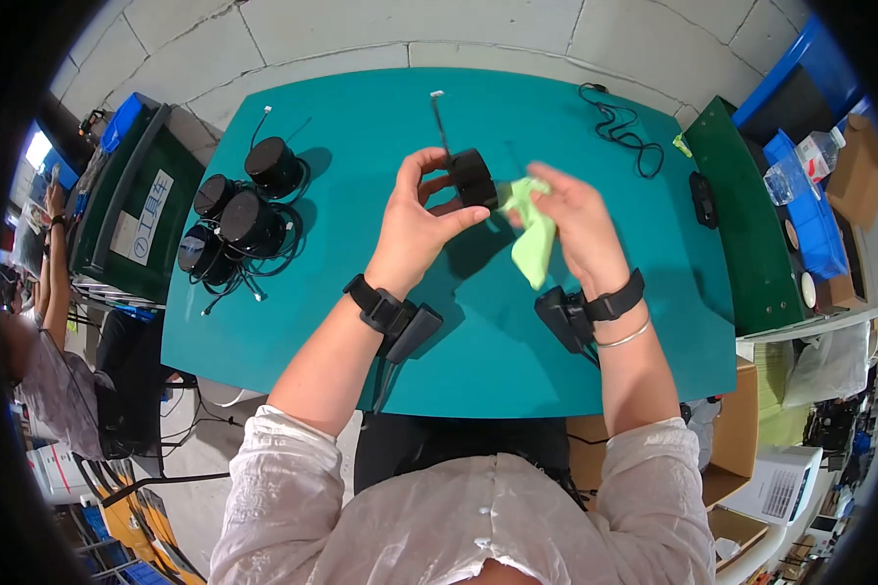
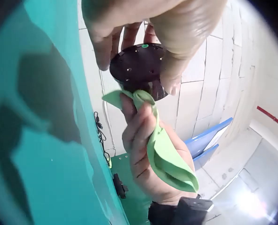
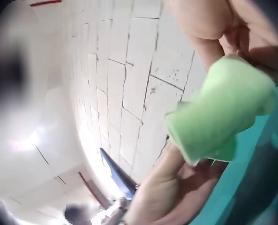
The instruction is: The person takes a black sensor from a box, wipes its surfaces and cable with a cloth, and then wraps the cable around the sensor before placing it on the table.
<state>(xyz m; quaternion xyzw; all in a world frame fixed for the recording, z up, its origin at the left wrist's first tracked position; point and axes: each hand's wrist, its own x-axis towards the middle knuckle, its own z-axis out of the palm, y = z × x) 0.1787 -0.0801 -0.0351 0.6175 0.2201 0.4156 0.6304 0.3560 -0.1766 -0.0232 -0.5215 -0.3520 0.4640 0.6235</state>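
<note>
At upper centre, a black cylindrical device [image 1: 473, 177] is gripped by the left hand [image 1: 412, 216]; a green cloth [image 1: 534, 242] is pinched by the right hand [image 1: 583, 222]. Four similar devices [image 1: 250, 224] are clustered at upper left.

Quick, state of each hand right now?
Left hand: gripping a black, round, glossy-sided device.
Right hand: pinching a light-green, crumpled cloth.

The head view looks forward and down over the bench [image 1: 361, 117]; both wrist views, close in, share the green cloth [image 3: 223, 108] and block wall [image 2: 195, 89].
</note>
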